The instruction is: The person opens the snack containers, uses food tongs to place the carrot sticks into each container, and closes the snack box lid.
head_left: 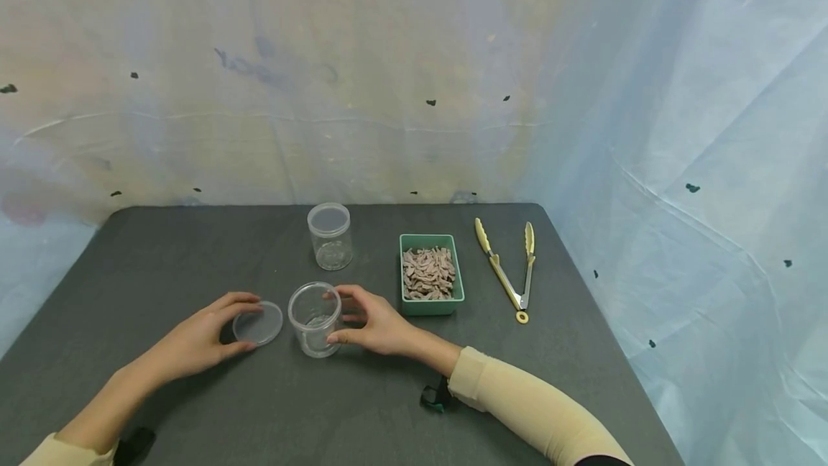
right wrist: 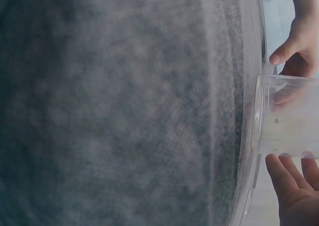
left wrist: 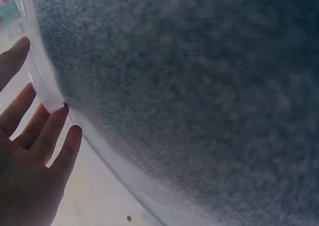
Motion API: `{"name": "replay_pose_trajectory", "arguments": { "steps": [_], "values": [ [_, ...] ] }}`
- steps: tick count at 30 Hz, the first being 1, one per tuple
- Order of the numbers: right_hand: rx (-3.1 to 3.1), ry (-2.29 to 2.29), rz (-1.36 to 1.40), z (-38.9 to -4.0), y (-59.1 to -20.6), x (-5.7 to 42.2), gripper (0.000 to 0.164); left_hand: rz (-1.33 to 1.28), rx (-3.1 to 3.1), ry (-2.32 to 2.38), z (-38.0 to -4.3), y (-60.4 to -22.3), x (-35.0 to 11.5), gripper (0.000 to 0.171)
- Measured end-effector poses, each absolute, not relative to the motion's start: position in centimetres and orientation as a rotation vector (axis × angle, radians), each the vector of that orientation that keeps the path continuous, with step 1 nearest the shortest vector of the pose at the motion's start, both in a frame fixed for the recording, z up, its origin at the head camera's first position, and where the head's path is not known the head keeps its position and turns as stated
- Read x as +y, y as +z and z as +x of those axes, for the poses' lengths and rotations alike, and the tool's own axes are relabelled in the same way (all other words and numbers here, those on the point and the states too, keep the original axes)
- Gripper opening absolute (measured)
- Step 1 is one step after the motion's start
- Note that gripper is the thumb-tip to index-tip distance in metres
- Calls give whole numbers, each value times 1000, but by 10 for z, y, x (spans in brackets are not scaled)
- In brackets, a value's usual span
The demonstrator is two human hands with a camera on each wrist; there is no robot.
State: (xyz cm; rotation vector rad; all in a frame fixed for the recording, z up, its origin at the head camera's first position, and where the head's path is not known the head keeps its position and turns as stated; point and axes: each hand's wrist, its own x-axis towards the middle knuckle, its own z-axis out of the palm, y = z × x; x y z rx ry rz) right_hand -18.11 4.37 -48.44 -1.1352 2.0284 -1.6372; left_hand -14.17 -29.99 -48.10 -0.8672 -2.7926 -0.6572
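Note:
A round translucent lid [head_left: 259,325] lies at the left of the table's middle. My left hand [head_left: 205,331] spans it, thumb at the near edge and fingertips at the far edge. In the left wrist view, the spread fingers [left wrist: 54,129] reach the lid's pale rim [left wrist: 46,84]. Just right of the lid stands a clear, uncovered jar [head_left: 315,333], upright and apparently bare inside. With thumb and fingers around its right side, my right hand [head_left: 382,323] holds this jar. The right wrist view shows fingertips [right wrist: 280,172] against the clear jar wall [right wrist: 291,119].
A second clear jar [head_left: 333,241], with its lid on, stands behind the first. Right of it is a green rectangular container [head_left: 432,308] of small brownish-pink strips [head_left: 428,273]. Spread tongs [head_left: 521,300] with yellow ends lie farther right. A sheet [head_left: 362,92] hangs behind the dark table [head_left: 213,250].

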Motion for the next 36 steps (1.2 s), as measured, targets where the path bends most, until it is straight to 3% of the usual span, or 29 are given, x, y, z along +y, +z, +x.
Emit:
{"name": "replay_pose_trajectory", "arguments": {
  "steps": [13, 19, 28, 36],
  "values": [
    [2067, -1591, -1076, -178, -476, 45, 84, -864, -2849, -675, -146, -478, -302, 67],
    [2081, -1592, -1106, -178, -461, 53, 86, -847, -2783, -723, -159, -459, -299, 57],
    [2114, -1755, -1129, -195, -427, 63, 79, -874, -2586, -803, -196, -435, -275, 60],
    [2141, -1982, -849, -228, -410, 53, 73, -836, -2572, -928, -238, -417, -249, 57]
  ]
}}
